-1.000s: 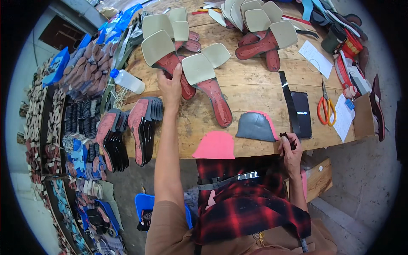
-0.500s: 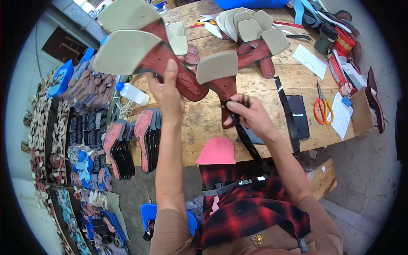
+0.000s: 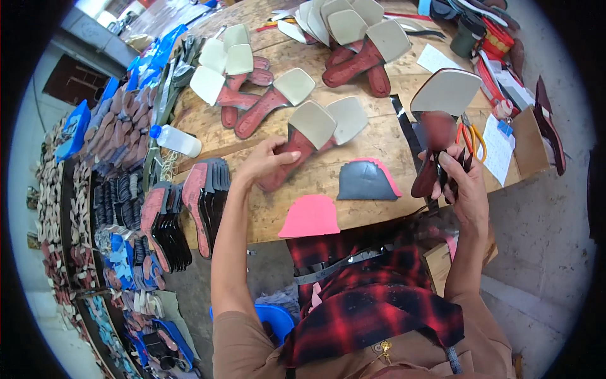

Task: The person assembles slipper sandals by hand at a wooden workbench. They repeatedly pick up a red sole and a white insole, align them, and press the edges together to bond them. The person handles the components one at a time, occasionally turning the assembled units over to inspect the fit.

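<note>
My left hand (image 3: 273, 161) grips the red-brown heel end of a shoe insole (image 3: 312, 125) with a square cream toe part, thumb on top, low over the table. A second, similar insole (image 3: 350, 120) shows partly behind it. To the right, my right hand (image 3: 464, 180) holds another insole (image 3: 447, 93) by its narrow end, cream part pointing up, with some black strip-like material among the fingers. Just in front lie a pink curved piece (image 3: 310, 216) and a dark grey piece with a pink edge (image 3: 369, 180).
More insoles (image 3: 255, 117) lie in overlapping groups on the wooden table (image 3: 252, 218). A blue-capped bottle (image 3: 177, 140) and stacked heeled soles (image 3: 203, 202) are on the left. Orange-handled scissors (image 3: 476, 144), papers (image 3: 495, 151) and a cardboard box (image 3: 530, 148) are on the right.
My left hand has come down toward the table with its insoles. My right hand has moved right with its insole. More insoles now show at the upper left, and the grey piece is uncovered.
</note>
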A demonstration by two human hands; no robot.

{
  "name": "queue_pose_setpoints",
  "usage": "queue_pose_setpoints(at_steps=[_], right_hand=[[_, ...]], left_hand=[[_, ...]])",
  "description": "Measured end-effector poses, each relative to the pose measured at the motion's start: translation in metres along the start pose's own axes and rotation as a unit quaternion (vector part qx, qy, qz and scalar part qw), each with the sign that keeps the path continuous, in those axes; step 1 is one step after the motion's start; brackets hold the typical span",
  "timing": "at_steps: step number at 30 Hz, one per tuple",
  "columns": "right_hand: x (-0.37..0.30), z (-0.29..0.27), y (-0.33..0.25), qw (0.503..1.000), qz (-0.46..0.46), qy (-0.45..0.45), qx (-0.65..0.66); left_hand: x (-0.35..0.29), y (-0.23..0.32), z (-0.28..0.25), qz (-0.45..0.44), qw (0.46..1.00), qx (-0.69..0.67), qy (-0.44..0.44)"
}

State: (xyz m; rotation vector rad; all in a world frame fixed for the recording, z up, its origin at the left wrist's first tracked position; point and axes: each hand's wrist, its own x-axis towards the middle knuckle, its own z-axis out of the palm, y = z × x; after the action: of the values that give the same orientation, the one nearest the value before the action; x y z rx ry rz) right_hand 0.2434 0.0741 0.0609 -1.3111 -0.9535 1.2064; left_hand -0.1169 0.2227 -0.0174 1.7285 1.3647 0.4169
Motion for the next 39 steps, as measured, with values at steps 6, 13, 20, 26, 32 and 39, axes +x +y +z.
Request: queue_pose_setpoints(at_steps=[6,13,20,26,32,39], right_hand=[[-0.022,-0.009,0.029,0.996,0.071,0.031,0.044],[-0.026,-0.010,0.047,0.992,0.104,-0.025,0.067],[-0.037,-0.018,0.058,0.984,0.124,-0.048,0.121],[-0.040,-0.031,0.061,0.978,0.121,-0.057,0.159],[-0.042,-0.052,0.071,0.975,0.122,-0.062,0.176],[-0.045,-0.065,0.074,0.974,0.141,-0.029,0.174]], left_hand=[[0.000,-0.005,0.012,0.247,0.882,0.243,0.320],[0.011,0.055,0.095,0.234,0.899,0.300,0.219],[0.042,0.070,0.115,0.118,0.860,0.454,0.201],[0.052,0.076,0.119,0.105,0.850,0.488,0.167],[0.058,0.072,0.119,0.104,0.842,0.509,0.146],[0.065,0.066,0.124,0.108,0.812,0.548,0.171]])
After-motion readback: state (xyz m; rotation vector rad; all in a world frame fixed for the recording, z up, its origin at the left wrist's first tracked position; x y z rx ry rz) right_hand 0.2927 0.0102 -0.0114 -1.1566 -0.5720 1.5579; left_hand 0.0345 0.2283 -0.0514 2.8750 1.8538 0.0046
